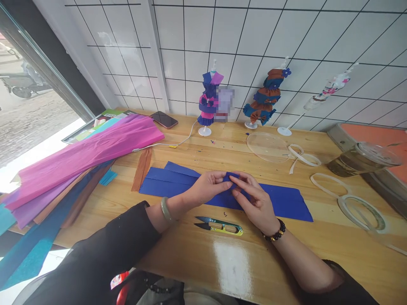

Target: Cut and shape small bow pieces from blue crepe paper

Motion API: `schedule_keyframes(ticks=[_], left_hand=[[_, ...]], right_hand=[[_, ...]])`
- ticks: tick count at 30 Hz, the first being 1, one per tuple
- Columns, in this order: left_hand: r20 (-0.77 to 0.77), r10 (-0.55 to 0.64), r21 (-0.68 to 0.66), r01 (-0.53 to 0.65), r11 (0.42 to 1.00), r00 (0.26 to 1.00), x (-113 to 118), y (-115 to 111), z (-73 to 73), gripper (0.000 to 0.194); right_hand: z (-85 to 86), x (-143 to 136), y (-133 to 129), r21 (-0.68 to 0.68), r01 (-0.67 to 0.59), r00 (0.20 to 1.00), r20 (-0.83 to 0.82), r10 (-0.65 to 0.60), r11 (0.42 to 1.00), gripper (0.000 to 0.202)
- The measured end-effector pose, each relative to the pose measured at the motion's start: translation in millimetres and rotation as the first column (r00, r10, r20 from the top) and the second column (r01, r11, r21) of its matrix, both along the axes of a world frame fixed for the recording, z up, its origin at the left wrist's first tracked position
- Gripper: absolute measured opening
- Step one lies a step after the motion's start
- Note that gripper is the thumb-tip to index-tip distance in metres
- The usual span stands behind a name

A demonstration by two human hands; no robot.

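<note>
Between my two hands is a small piece of dark blue paper (231,174), pinched at its edges. My left hand (210,186) grips its left side with thumb and fingers. My right hand (254,197) holds the right side, fingertips pressed on the piece. Long blue crepe paper strips (286,201) lie flat on the table under both hands, reaching out to the left and right. Thread snips (222,226) with a green and yellow handle lie just below the hands, blades pointing left.
Pink crepe paper (95,148) and other coloured sheets lie at the left. Behind stand small dressed figures (208,101) and a phone (164,120). Tape rolls (361,213) and a lidded cup (359,161) are at the right. A brown strip (142,169) lies near the blue paper.
</note>
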State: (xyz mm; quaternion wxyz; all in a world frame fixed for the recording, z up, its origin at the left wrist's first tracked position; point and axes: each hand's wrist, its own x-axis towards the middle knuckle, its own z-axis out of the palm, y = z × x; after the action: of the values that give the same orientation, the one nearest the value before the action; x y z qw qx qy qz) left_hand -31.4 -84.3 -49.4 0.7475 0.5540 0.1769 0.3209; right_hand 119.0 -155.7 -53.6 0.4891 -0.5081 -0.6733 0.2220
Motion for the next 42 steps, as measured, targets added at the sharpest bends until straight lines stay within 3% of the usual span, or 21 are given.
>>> schedule_keyframes(ticks=[5,7,10,13,17,25,28,33,38,42], left_hand=[[-0.172,0.071,0.095,-0.055,0.994,0.983,-2,1,-2.8,0.052],[-0.232,0.093,0.164,-0.055,0.985,0.968,-2,-1,-3.4,0.055],[-0.278,0.097,0.245,-0.028,0.969,0.956,-2,-3,-4.1,0.056],[-0.298,0.097,0.272,-0.013,0.962,0.950,-2,-5,-4.2,0.055],[-0.256,0.048,0.189,0.001,0.982,0.966,0,-7,-3.6,0.056],[-0.162,-0.015,-0.147,-0.009,0.989,0.987,7,-12,-3.9,0.062],[-0.149,-0.002,-0.110,-0.014,0.994,0.989,8,-11,-7.1,0.051],[-0.226,0.077,0.048,-0.068,0.997,0.971,7,-11,-9.3,0.042],[-0.144,0.057,0.082,-0.045,0.996,0.988,6,-10,-3.9,0.031],[-0.169,0.037,0.092,-0.021,0.996,0.985,4,-8,0.3,0.032]], right_hand=[[3.6,2,2,-0.059,0.131,0.951,-0.275,-0.142,0.990,0.014],[2.9,3,3,-0.129,0.159,0.931,-0.311,-0.192,0.979,0.017],[0.9,3,5,-0.260,0.053,0.951,-0.282,-0.128,0.964,0.023],[0.7,3,5,-0.285,-0.007,0.954,-0.288,-0.079,0.958,0.016],[0.2,3,7,-0.299,0.039,0.892,-0.420,-0.168,0.953,0.016],[-6.0,5,11,-0.381,0.082,0.754,-0.581,-0.307,0.921,0.017],[-5.0,3,11,-0.396,0.064,0.723,-0.614,-0.316,0.916,0.018],[-2.3,0,9,-0.371,0.089,0.782,-0.549,-0.296,0.924,0.022],[2.2,-2,6,-0.337,0.113,0.842,-0.467,-0.270,0.935,0.022],[5.2,-3,5,-0.346,0.086,0.853,-0.459,-0.248,0.934,0.025]])
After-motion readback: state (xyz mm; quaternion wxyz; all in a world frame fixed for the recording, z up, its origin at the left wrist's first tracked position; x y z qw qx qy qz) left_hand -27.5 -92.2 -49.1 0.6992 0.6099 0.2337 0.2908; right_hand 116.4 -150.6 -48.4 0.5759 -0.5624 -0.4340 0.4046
